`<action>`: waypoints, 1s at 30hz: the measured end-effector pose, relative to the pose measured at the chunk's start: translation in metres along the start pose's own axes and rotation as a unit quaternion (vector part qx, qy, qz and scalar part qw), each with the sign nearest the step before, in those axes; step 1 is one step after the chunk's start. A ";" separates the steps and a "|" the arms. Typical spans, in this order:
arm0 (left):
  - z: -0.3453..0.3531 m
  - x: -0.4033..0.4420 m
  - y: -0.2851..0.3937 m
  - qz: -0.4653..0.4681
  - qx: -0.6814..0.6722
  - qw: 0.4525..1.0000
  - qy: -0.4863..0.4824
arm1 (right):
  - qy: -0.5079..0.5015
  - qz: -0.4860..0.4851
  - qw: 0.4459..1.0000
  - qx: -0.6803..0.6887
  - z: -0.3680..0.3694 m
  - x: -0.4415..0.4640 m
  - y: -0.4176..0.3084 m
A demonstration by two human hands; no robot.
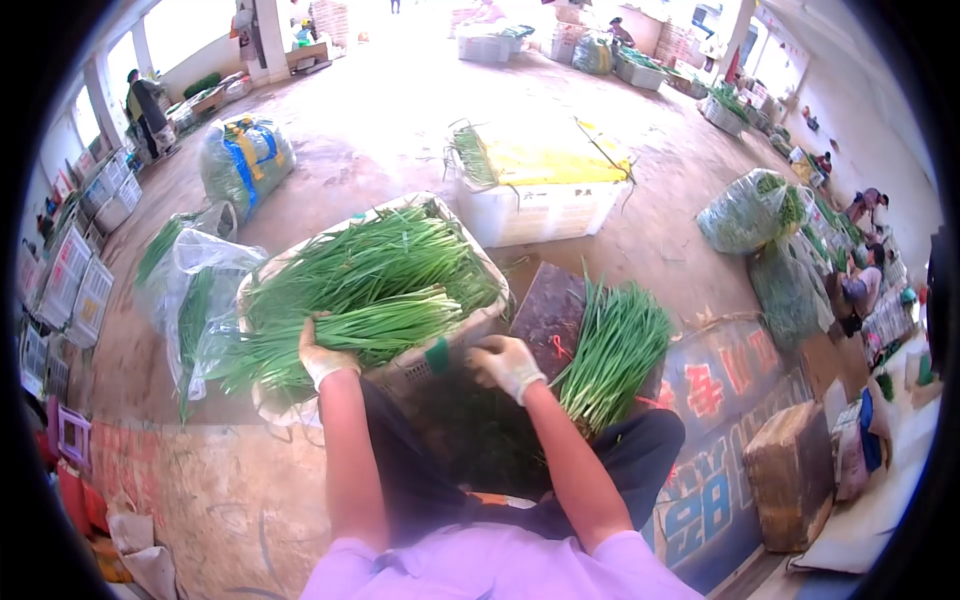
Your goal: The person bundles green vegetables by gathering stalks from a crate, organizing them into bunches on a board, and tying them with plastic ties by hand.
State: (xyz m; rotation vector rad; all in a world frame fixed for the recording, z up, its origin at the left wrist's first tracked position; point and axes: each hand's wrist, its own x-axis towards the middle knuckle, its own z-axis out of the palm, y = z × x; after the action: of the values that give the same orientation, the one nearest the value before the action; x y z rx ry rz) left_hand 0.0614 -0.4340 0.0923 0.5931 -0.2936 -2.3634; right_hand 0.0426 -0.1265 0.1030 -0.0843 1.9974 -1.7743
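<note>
Long green stalks with pale ends fill a lined crate (478, 338) in front of me. My left hand (325, 352), in a light glove, is closed round a bunch of green stalks (385, 325) lying on top of the others, pale ends toward the right. My right hand (505, 366), gloved too, is just right of the crate's near corner, fingers curled; what they hold, if anything, is too small to tell. Beside it on the right, another pile of green stalks (615, 350) lies on a dark board (548, 305), near a red tie (562, 347).
A white box with a yellow cover (545, 205) stands beyond the crate. Clear bags of greens (205, 290) lie at the left, and more bags (745, 212) at the right. A cardboard box (790, 475) sits at the lower right. People (862, 285) are along both sides.
</note>
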 end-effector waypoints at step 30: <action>0.004 -0.014 -0.018 -0.060 -0.016 0.998 -0.028 | 0.086 -0.069 0.949 0.297 0.001 0.005 -0.004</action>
State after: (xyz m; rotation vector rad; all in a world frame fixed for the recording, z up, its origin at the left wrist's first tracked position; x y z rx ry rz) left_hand 0.0591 -0.4106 0.0938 0.5434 -0.2497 -2.4977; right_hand 0.0376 -0.1296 0.1058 0.1318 1.5040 -2.4709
